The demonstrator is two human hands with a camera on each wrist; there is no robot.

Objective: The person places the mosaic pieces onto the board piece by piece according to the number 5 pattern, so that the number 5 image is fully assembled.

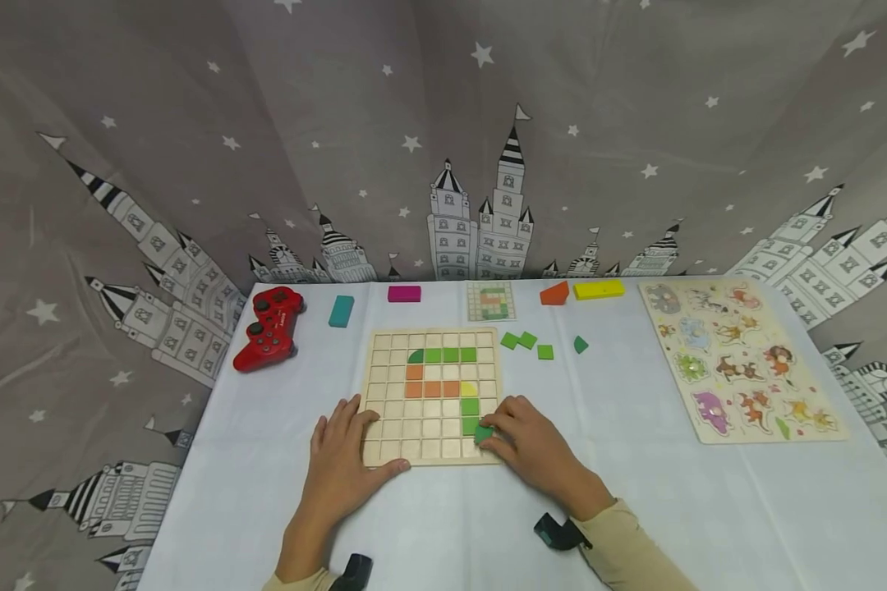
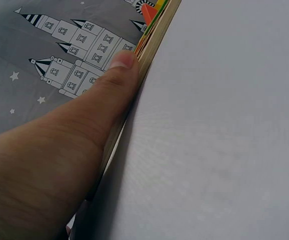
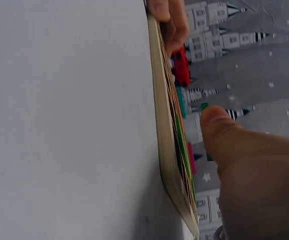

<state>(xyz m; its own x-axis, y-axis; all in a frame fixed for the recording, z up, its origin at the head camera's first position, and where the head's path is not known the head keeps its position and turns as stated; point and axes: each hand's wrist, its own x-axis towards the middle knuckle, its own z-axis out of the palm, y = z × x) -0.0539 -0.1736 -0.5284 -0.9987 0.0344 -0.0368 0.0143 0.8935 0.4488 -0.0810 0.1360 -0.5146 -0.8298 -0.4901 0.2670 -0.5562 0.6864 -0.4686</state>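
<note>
A wooden grid board (image 1: 392,431) lies on the white table, holding green, orange and yellow pieces in some of its squares. My right hand (image 1: 535,447) pinches a dark green piece (image 1: 482,433) over the board's lower right part, just below two green squares (image 1: 470,417). In the right wrist view the thumb (image 3: 217,117) is above the board's edge, with only a bit of the green piece showing. My left hand (image 1: 340,464) rests against the board's lower left corner, thumb along the front edge and fingers by the left side. The left wrist view shows that thumb (image 2: 119,67) touching the edge.
Behind the board lies a pattern card (image 1: 491,301). Loose green squares (image 1: 545,352) and a dark green quarter piece (image 1: 580,345) lie to its right. Teal (image 1: 342,311), magenta (image 1: 404,294), orange (image 1: 554,294) and yellow blocks (image 1: 599,289), a red game controller (image 1: 269,328) and an animal puzzle (image 1: 739,361) surround it.
</note>
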